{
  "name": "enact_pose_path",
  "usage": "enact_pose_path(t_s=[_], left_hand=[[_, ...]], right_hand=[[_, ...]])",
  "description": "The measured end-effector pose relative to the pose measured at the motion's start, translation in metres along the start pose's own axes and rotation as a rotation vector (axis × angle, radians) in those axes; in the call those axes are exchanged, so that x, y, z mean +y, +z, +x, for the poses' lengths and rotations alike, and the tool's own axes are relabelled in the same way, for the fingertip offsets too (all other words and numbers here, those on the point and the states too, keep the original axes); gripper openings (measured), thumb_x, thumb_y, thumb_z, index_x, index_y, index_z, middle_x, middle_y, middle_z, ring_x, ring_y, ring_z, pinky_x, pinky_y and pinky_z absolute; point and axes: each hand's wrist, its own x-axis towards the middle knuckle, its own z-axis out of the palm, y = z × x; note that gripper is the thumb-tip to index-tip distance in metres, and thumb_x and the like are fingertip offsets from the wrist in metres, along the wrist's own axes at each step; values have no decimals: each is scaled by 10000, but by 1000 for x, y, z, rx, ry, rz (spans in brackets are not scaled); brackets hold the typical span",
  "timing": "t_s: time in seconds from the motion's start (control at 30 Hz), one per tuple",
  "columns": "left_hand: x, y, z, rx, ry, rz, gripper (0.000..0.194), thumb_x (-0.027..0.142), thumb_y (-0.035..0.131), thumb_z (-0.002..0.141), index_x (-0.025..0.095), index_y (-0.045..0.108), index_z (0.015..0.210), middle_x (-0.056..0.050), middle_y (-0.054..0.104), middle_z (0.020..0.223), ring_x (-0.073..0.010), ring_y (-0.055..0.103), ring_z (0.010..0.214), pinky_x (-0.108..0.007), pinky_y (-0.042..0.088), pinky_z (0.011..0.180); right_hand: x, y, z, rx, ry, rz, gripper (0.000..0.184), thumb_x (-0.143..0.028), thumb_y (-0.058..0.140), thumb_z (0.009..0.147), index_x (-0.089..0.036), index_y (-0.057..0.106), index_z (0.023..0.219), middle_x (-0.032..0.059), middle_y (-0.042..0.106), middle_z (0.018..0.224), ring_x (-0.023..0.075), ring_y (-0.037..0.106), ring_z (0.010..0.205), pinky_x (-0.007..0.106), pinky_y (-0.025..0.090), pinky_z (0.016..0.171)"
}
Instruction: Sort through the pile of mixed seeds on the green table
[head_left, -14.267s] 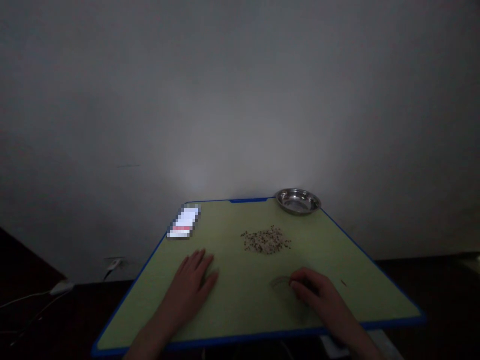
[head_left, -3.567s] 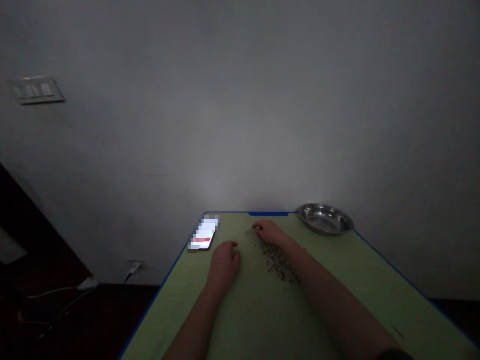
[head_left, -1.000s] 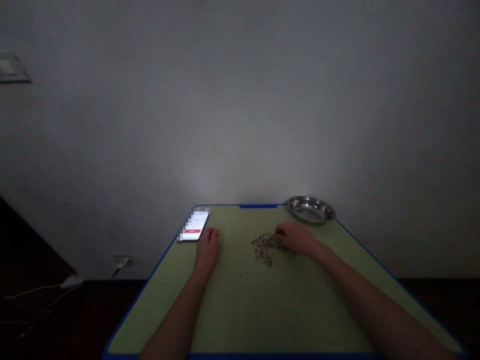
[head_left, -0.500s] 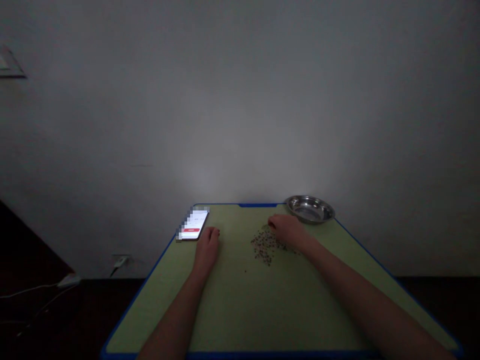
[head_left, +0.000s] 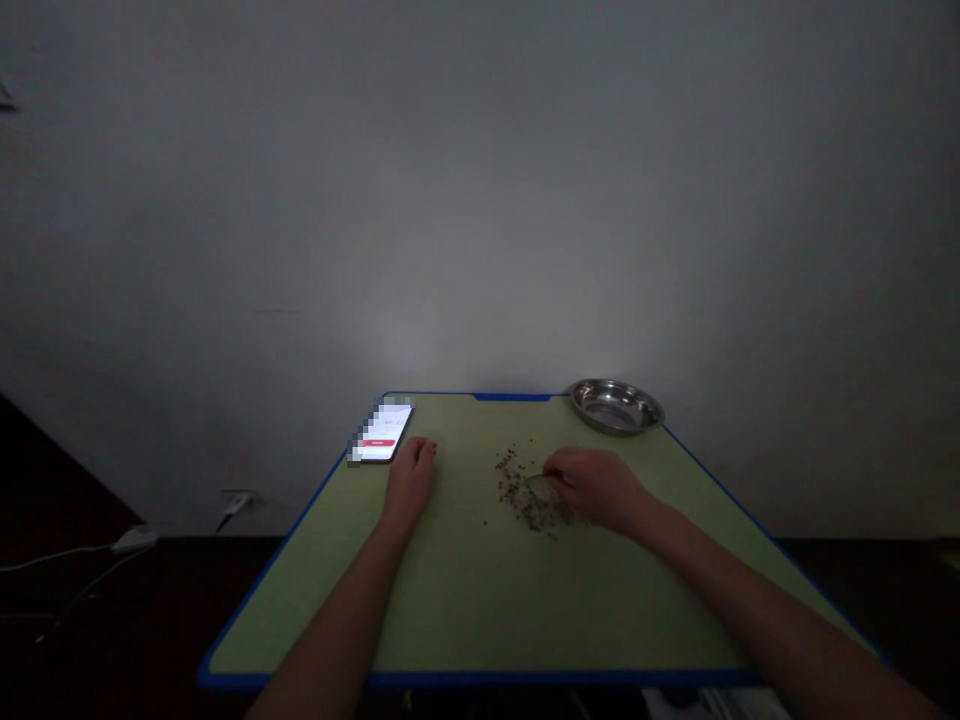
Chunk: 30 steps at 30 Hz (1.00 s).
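My right hand (head_left: 596, 487) is closed on a thin, see-through piece with a curved edge (head_left: 537, 481); its exact kind is too faint to tell. The piece is among small dark and pale grains (head_left: 514, 485), which lie loosely scattered at mid-table, partly hidden by my fingers. One dark grain (head_left: 485, 523) lies apart, nearer to me. My left hand (head_left: 409, 484) rests on the table with its fingers curled in, just right of a lit phone (head_left: 382, 432). I see nothing between its fingers, though their tips are mostly hidden.
A shiny steel bowl (head_left: 616, 407) stands at the far right corner, at the table's edge. The pale green table (head_left: 450, 610) has a blue rim and stands against a grey wall (head_left: 480, 200). At left, a plug (head_left: 238, 503) and white cables (head_left: 60, 558) are low down.
Over the last half second my right hand has moved nearer to me with the see-through piece, shifting grains. My left hand, flat and spread at first, is now curled beside the phone.
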Motion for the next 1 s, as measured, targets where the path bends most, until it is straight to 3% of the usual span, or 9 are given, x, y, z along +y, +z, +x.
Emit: enact_pose_path(t_s=[0.13, 0.3, 0.57, 0.73, 1.0], left_hand=[[-2, 0, 1, 0, 12, -6, 283, 408, 368, 825, 191, 541, 769, -19, 593, 775, -179, 549, 783, -297, 407, 722], [0, 0, 0, -10, 31, 10, 284, 402, 361, 826, 186, 531, 755, -21, 587, 767, -179, 543, 778, -298, 408, 719], [-1, 1, 1, -11, 34, 13, 280, 401, 367, 824, 186, 535, 762, -21, 593, 767, -178, 548, 778, -299, 414, 720], [-1, 0, 1, -21, 16, 16, 283, 406, 375, 818, 184, 545, 773, -25, 601, 787, -182, 551, 793, -307, 411, 732], [0, 0, 1, -28, 4, 24, 278, 408, 376, 814, 187, 537, 765, -22, 593, 776, -183, 547, 792, -306, 403, 731]], right_hand=[[14, -14, -8, 36, 80, 130, 181, -244, 515, 822, -207, 683, 878, 37, 695, 862, 170, 606, 761, 257, 390, 656], [37, -27, -26, -134, 61, 264, 190, -260, 530, 799, -191, 696, 862, 47, 698, 828, 169, 598, 703, 268, 412, 650], [81, -19, -41, -247, 88, 335, 172, -243, 551, 774, -162, 697, 816, 56, 686, 789, 172, 597, 702, 268, 430, 642], [85, -13, -39, -297, 63, 392, 172, -221, 549, 772, -161, 703, 822, 46, 689, 782, 163, 596, 696, 254, 427, 627], [71, -11, -34, -334, 31, 414, 182, -204, 554, 760, -154, 713, 831, 46, 697, 777, 162, 592, 680, 252, 421, 613]])
